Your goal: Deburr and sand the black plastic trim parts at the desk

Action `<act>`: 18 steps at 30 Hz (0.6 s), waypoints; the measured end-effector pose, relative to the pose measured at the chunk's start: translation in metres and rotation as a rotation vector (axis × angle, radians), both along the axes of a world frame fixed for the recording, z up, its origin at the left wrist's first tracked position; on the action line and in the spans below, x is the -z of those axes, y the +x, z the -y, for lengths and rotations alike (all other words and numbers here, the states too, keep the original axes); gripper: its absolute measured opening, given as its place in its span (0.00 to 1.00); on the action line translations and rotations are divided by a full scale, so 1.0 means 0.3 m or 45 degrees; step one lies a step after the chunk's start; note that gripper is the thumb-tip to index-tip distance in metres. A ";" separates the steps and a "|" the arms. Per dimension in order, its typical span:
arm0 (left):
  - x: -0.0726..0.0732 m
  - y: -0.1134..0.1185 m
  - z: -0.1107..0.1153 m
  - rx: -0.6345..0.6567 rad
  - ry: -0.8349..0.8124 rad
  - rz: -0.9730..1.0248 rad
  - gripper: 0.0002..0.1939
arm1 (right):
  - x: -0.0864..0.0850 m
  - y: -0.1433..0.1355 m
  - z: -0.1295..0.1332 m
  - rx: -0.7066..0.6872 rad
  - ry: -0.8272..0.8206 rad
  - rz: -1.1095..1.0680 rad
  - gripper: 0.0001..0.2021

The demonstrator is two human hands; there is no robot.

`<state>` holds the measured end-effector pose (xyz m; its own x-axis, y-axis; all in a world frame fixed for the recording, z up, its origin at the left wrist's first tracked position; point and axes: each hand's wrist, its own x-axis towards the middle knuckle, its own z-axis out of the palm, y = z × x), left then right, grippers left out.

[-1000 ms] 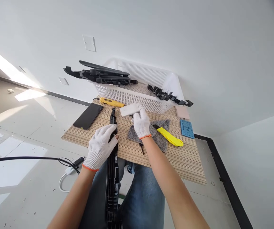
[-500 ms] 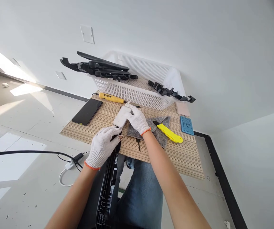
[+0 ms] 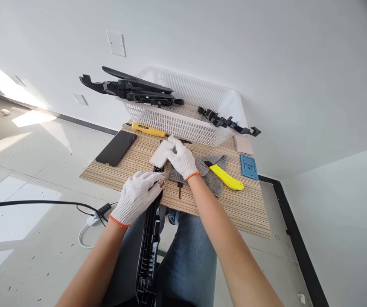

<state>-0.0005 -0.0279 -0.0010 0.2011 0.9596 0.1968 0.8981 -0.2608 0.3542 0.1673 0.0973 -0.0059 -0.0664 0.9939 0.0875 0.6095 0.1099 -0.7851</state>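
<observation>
A long black plastic trim piece (image 3: pixel 148 247) runs from my lap up onto the table edge, its ribbed side showing. My left hand (image 3: pixel 138 192), in a white knitted glove with an orange cuff, is closed around its upper part. My right hand (image 3: pixel 181 158), gloved the same way, grips a flat white rectangular pad (image 3: pixel 161 154) against the far end of the trim piece. What the pad is made of, I cannot tell. Under and beside my right wrist lies a grey cloth (image 3: pixel 214 183), with a yellow utility knife (image 3: pixel 226 177) across it.
Behind my hands, a white plastic basket (image 3: pixel 183 121) holds several black trim parts (image 3: pixel 135 91). A yellow-handled tool (image 3: pixel 148 129), a black phone (image 3: pixel 117 148), a blue plate (image 3: pixel 249 166) and a pink case (image 3: pixel 243 145) lie on the striped table (image 3: pixel 247 213). A cable (image 3: pixel 36 203) crosses at left.
The near end of the trim piece has swung slightly to the right. Its far end now shows between my left hand and the white pad, my left hand sitting slightly lower.
</observation>
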 end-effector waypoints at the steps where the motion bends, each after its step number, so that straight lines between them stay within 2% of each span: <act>1: -0.006 0.001 0.001 0.030 0.004 -0.012 0.20 | 0.000 0.000 0.000 0.035 0.002 0.003 0.26; 3: -0.016 0.003 0.003 0.109 0.028 -0.029 0.23 | -0.003 -0.002 0.000 0.125 0.008 -0.006 0.26; 6: -0.022 0.007 0.006 0.208 0.087 -0.040 0.25 | -0.012 -0.006 0.004 0.101 -0.003 -0.007 0.26; 8: -0.020 0.010 0.009 0.243 0.120 -0.055 0.25 | -0.019 -0.007 0.008 0.179 -0.033 -0.026 0.27; 10: -0.013 0.013 0.011 0.256 0.136 -0.074 0.25 | -0.023 -0.005 0.010 0.308 -0.061 -0.067 0.27; 14: 0.003 0.012 0.013 0.263 0.147 -0.076 0.24 | -0.015 0.002 0.007 0.175 -0.047 -0.144 0.23; 18: 0.008 0.010 0.018 0.251 0.142 -0.093 0.24 | 0.002 0.007 0.001 0.312 -0.020 -0.168 0.19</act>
<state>0.0026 -0.0334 -0.0034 0.4000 0.8734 0.2777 0.8481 -0.4677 0.2491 0.1693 0.0971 -0.0065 0.1870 0.9803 0.0637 0.5086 -0.0412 -0.8600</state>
